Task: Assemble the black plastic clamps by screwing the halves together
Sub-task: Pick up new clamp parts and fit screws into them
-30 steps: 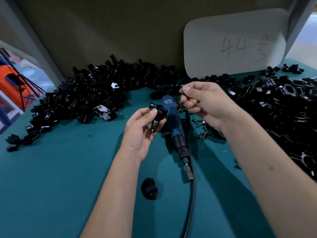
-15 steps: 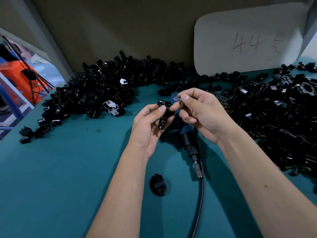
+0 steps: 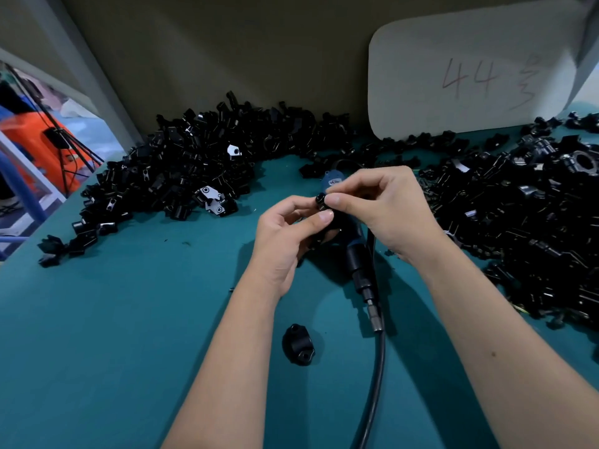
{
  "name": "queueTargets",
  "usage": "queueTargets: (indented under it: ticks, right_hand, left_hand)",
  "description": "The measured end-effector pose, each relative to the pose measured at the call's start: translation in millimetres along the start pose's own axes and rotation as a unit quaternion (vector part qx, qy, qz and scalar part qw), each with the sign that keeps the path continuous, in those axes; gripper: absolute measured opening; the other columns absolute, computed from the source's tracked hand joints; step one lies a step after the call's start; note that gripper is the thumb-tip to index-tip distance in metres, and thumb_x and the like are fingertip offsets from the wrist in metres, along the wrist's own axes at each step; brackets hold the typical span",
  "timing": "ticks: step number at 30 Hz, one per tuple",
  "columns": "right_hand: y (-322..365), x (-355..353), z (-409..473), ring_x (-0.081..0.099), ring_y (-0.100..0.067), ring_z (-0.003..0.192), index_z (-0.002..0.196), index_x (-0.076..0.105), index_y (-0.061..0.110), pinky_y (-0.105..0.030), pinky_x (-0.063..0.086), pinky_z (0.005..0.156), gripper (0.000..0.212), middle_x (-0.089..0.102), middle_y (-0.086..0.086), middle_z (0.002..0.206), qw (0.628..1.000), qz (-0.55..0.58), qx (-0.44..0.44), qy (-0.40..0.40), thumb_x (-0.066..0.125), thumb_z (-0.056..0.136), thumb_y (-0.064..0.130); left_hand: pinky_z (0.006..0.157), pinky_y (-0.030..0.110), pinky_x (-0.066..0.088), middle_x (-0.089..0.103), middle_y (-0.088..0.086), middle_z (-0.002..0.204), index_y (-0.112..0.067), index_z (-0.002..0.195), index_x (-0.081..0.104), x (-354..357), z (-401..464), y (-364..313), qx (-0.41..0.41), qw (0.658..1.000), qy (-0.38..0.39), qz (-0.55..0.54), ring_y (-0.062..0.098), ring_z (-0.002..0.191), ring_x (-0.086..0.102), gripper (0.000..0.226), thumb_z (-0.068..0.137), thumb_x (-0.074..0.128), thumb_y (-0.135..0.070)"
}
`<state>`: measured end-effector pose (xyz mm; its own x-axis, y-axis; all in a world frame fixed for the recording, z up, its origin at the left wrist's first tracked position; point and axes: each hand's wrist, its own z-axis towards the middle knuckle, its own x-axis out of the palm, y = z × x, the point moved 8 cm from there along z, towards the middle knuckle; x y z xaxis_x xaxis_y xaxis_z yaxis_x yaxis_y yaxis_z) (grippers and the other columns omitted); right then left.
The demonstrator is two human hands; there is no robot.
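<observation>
Closing the gap seen a second ago, the right hand [image 3: 385, 209] is now brought against the left hand [image 3: 288, 234], and the small black clamp piece [image 3: 321, 201] is pinched between the fingertips of both, above the blue screwdriver [image 3: 348, 234] lying on the teal mat [image 3: 113, 335]. The piece is glossy, moulded and mostly hidden. A rounded clamp half [image 3: 298, 345] with two holes rests nearer on the mat. Heaps of black parts [image 3: 194, 170] lie far left and right.
</observation>
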<state>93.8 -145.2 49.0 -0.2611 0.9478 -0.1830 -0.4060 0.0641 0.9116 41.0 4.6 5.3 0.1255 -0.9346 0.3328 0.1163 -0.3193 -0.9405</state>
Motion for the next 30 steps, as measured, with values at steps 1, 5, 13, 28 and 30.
queueTargets:
  ticks: [1, 5, 13, 28, 30]
  right_hand:
    - [3.0, 0.6, -0.5, 0.074, -0.013, 0.077, 0.084, 0.083, 0.02, -0.024, 0.057, 0.074, 0.006, 0.078, 0.002, 0.081, 0.999, -0.035, -0.011, -0.001, 0.088, 0.081, 0.017]
    - [8.0, 5.3, -1.9, 0.07, -0.022, 0.074, 0.078, 0.079, 0.011, -0.039, 0.053, 0.067, 0.026, 0.07, 0.002, 0.069, 0.993, -0.113, -0.026, -0.005, 0.074, 0.096, 0.029]
    - [-4.7, 2.1, -6.8, 0.068, -0.02, 0.092, 0.135, 0.058, -0.004, -0.024, 0.058, 0.083, 0.052, 0.064, -0.02, 0.115, 0.979, 0.159, 0.111, 0.058, 0.033, 0.096, -0.027]
    - [-1.1, -3.1, -10.1, 0.071, -0.018, 0.068, 0.09, 0.069, 0.006, -0.021, 0.055, 0.06, 0.005, 0.076, -0.016, 0.085, 0.968, 0.226, 0.101, -0.038, 0.073, 0.093, 0.008]
    - [0.0, -2.2, -10.3, 0.07, -0.017, 0.068, 0.09, 0.068, 0.006, -0.021, 0.055, 0.06, 0.005, 0.076, -0.017, 0.086, 0.969, 0.224, 0.097, -0.031, 0.073, 0.093, 0.006]
  left_hand:
    - [0.075, 0.026, 0.059, 0.071, 0.014, 0.096, -0.011, 0.089, 0.075, -0.8, -0.1, -0.9, 0.006, 1.0, -0.001, 0.017, 0.02, 0.086, 0.073, 0.015, 0.083, 0.076, 0.003]
    - [0.074, 0.028, 0.06, 0.071, 0.012, 0.091, -0.013, 0.082, 0.075, -3.1, 0.4, -0.7, 0.001, 1.0, -0.018, 0.007, 0.019, 0.081, 0.073, 0.017, 0.085, 0.075, 0.004]
    - [0.073, 0.023, 0.06, 0.076, 0.009, 0.094, -0.01, 0.095, 0.068, -6.3, 1.0, 7.1, -0.068, 0.989, -0.031, -0.127, 0.022, 0.08, 0.075, 0.019, 0.079, 0.076, -0.017]
    - [0.073, 0.02, 0.058, 0.074, 0.016, 0.11, -0.004, 0.117, 0.059, -7.7, -1.0, 4.9, -0.071, 0.981, -0.028, -0.176, 0.016, 0.082, 0.073, 0.046, 0.077, 0.079, -0.014]
    - [0.072, 0.019, 0.058, 0.077, 0.009, 0.098, -0.007, 0.112, 0.057, -5.8, -0.8, 5.3, -0.07, 0.984, -0.022, -0.163, 0.014, 0.08, 0.073, 0.045, 0.074, 0.08, -0.012]
